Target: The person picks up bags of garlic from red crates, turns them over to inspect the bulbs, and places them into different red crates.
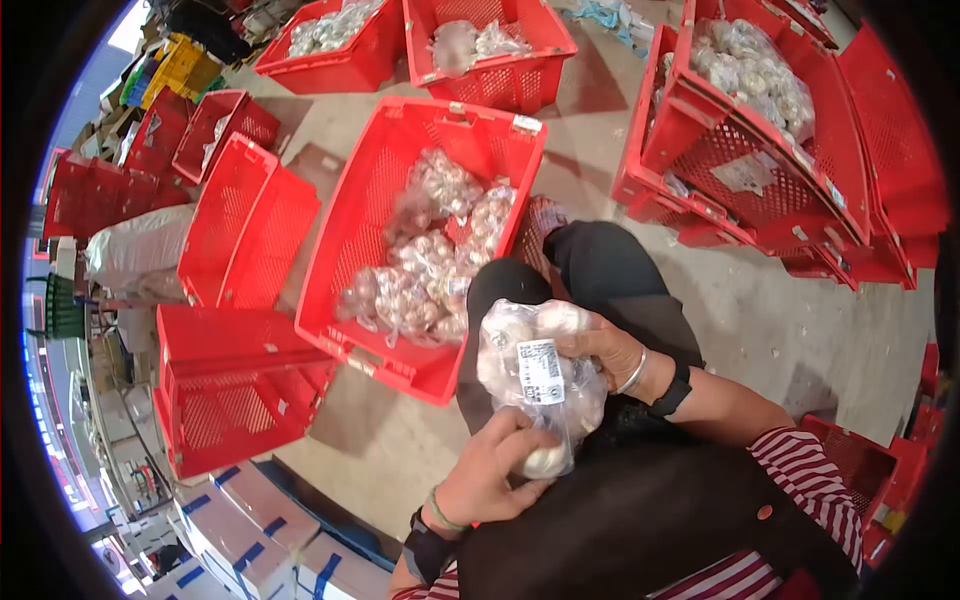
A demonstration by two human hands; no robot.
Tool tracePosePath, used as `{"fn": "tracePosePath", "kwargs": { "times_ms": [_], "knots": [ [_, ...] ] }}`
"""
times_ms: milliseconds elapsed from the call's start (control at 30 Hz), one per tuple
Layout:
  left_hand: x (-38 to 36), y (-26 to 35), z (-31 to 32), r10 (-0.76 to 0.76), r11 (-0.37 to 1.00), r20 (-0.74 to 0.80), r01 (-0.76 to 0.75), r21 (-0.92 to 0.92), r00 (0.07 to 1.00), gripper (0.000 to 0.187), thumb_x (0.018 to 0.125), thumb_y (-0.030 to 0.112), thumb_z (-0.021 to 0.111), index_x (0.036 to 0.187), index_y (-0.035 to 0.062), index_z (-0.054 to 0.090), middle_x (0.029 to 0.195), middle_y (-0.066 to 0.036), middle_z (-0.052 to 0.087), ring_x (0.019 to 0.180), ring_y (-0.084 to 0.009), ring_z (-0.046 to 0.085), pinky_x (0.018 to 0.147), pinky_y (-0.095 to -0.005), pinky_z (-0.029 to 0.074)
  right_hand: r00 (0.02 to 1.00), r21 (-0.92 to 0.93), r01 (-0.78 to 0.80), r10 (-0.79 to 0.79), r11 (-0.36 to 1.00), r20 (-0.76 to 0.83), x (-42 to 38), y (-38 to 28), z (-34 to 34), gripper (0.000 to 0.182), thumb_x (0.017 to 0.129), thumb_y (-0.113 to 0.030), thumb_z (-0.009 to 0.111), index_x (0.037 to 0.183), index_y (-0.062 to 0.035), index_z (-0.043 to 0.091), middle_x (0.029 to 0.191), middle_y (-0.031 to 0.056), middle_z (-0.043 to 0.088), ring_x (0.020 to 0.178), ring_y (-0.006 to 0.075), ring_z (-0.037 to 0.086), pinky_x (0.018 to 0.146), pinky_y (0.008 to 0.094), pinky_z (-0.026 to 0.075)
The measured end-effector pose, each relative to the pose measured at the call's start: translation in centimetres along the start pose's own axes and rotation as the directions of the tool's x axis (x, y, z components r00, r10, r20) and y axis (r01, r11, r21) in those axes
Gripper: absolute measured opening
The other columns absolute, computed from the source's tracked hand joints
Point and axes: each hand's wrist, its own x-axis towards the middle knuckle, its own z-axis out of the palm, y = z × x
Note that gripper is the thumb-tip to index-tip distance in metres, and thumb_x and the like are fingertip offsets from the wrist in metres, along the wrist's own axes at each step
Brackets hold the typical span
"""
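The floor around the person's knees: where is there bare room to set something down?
A broad bare patch of floor lies right of the knees, bordered by the stacked red crates. A narrower one lies between the middle crate and the white boxes. It is crowded left of the middle crate, with more crates, and inside it, with bags.

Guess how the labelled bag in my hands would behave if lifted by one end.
The bag would probably flex and sag, being thin, crinkled film around separate round bulbs. Its glossy surface suggests it may feel slippery. Its lumpy outline should discourage rolling.
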Motion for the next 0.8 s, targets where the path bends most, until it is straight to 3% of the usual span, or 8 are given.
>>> {"fn": "tracePosePath", "kwargs": {
  "times_ms": [100, 167, 267, 300, 367, 567, 667, 800],
  "knots": [
    [-3.7, -2.8, 1.8, -0.275, 0.893, 0.045, 0.272, -0.358, 0.96, 0.047, 0.073, 0.014, 0.077, 0.113, 0.0038, 0.054, 0.1, -0.01, 0.056, 0.093, -0.0207, 0.057, 0.083, -0.0318, 0.048, 0.982, 0.239, -0.07, 0.025, 0.969, 0.186, -2.1, 2.0, -0.8, 0.066, 0.079, -0.019, 0.072, 0.135, 0.0014, 0.043, 0.124, 0.0134, 0.059, 0.114, 0.0231, 0.058, 0.098, 0.0362, 0.046],
    [-5.1, -7.3, 4.2, -0.483, 0.631, -0.251, 0.134, -0.764, 0.839, 0.06, 0.075, 0.022, 0.077, 0.124, 0.0024, 0.049, 0.113, -0.008, 0.056, 0.105, -0.0215, 0.056, 0.091, -0.032, 0.045, 0.971, 0.229, -0.074, 0.018, 0.971, 0.238, -3.2, 2.0, -0.7, 0.068, 0.076, -0.02, 0.076, 0.133, 0.0009, 0.044, 0.124, 0.0129, 0.059, 0.114, 0.0228, 0.058, 0.098, 0.0365, 0.046],
    [-1.3, -6.2, 5.2, -0.291, 0.447, -0.341, -0.188, -0.875, 0.894, 0.075, 0.076, 0.029, 0.077, 0.135, -0.0001, 0.04, 0.124, -0.009, 0.053, 0.114, -0.0221, 0.052, 0.097, -0.0315, 0.04, 0.969, 0.13, -0.011, -0.021, 0.991, 0.248, -4.2, 1.7, 0.2, 0.07, 0.073, -0.021, 0.079, 0.13, 0.0002, 0.047, 0.121, 0.0112, 0.059, 0.113, 0.0216, 0.058, 0.098, 0.0361, 0.045],
    [-0.4, -4.7, 5.2, -0.256, 0.381, -0.297, -0.186, -0.906, 0.92, 0.086, 0.074, 0.037, 0.079, 0.139, -0.0007, 0.036, 0.132, -0.01, 0.049, 0.121, -0.0198, 0.047, 0.1, -0.0312, 0.037, 0.968, 0.126, -0.007, -0.025, 0.992, 0.249, -4.5, 1.8, 0.4, 0.07, 0.073, -0.021, 0.079, 0.13, 0.0002, 0.047, 0.121, 0.0112, 0.059, 0.113, 0.0216, 0.058, 0.098, 0.0361, 0.045],
    [0.1, -4.8, 5.0, -0.184, 0.638, -0.154, -0.001, -0.77, 0.971, 0.08, 0.078, 0.035, 0.077, 0.137, -0.0009, 0.038, 0.13, -0.01, 0.051, 0.119, -0.018, 0.048, 0.1, -0.0318, 0.038, 0.952, -0.03, 0.054, -0.042, 0.998, 0.302, -4.6, 1.5, 0.7, 0.073, 0.07, -0.024, 0.082, 0.129, -0.0007, 0.047, 0.117, 0.0091, 0.06, 0.111, 0.0202, 0.057, 0.097, 0.0351, 0.045],
    [0.6, -2.6, 5.1, -0.054, 0.791, -0.25, -0.111, -0.602, 0.967, 0.065, 0.085, 0.02, 0.069, 0.137, -0.002, 0.038, 0.124, -0.008, 0.055, 0.114, -0.0168, 0.052, 0.099, -0.0311, 0.039, 0.952, -0.017, 0.248, -0.24, 0.969, 0.191, -5.9, 0.7, 1.0, 0.073, 0.076, -0.036, 0.078, 0.13, 0.0005, 0.045, 0.121, 0.0102, 0.057, 0.112, 0.0198, 0.056, 0.098, 0.0342, 0.045],
    [1.0, -1.9, 5.9, -0.249, 0.647, -0.304, -0.076, -0.759, 0.919, 0.062, 0.086, 0.022, 0.069, 0.135, -0.0017, 0.04, 0.124, -0.009, 0.055, 0.112, -0.0174, 0.054, 0.097, -0.0315, 0.041, 0.982, -0.008, 0.186, -0.186, 0.983, -0.045, -6.0, 0.9, 1.4, 0.077, 0.076, -0.037, 0.077, 0.133, 0.0002, 0.04, 0.122, 0.0097, 0.056, 0.114, 0.02, 0.055, 0.099, 0.0339, 0.044],
    [1.0, -2.1, 6.2, -0.335, 0.461, -0.282, -0.104, -0.881, 0.899, 0.053, 0.091, 0.031, 0.061, 0.13, -0.0011, 0.044, 0.12, -0.014, 0.058, 0.109, -0.0207, 0.058, 0.093, -0.0345, 0.047, 0.951, -0.363, 0.31, -0.286, 0.879, 0.119, -6.6, 1.5, 1.3, 0.08, 0.072, -0.015, 0.08, 0.137, -0.0006, 0.034, 0.123, 0.0081, 0.054, 0.118, 0.019, 0.05, 0.101, 0.0341, 0.04]
  ]
}}
